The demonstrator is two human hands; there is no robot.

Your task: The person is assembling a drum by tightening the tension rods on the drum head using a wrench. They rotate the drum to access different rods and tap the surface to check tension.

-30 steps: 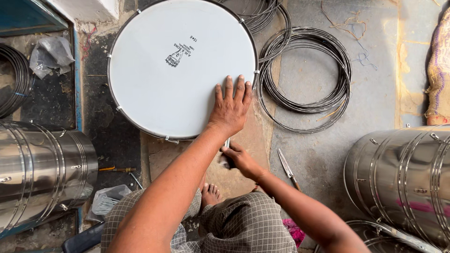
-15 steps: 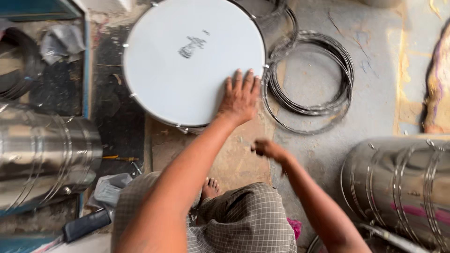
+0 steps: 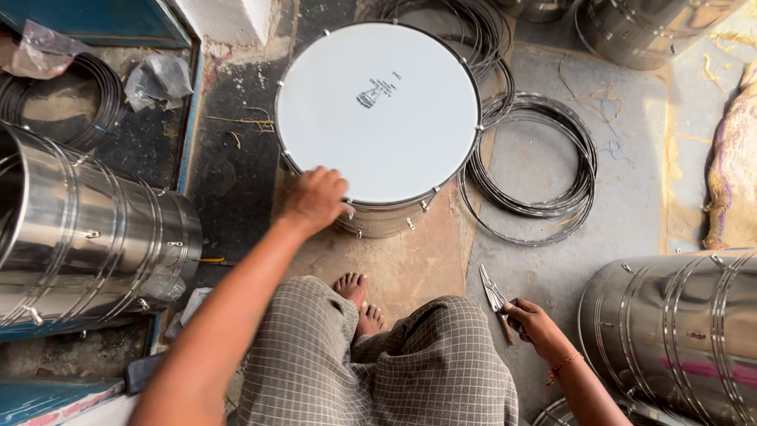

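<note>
The round steel-shelled drum with its white skin (image 3: 378, 110) stands upright on the floor just ahead of my bare feet (image 3: 359, 304), and my left hand (image 3: 315, 201) is curled over its near rim, fingers wrapped down onto the hoop, gripping it. Out to the side my right hand (image 3: 532, 319) is closed around the handles of a pair of metal pliers (image 3: 495, 298), the tip pointing away from me, low by the floor and well apart from the drum. To my eye this is the rim-fitting stage: I'm steadying the drum, tool ready. The next move calls for bringing the pliers up to a tension hook at the near edge. Black wire coils (image 3: 544, 170) lie just beside the drum; shiny steel drum shells (image 3: 87, 237) rest on either side.
</note>
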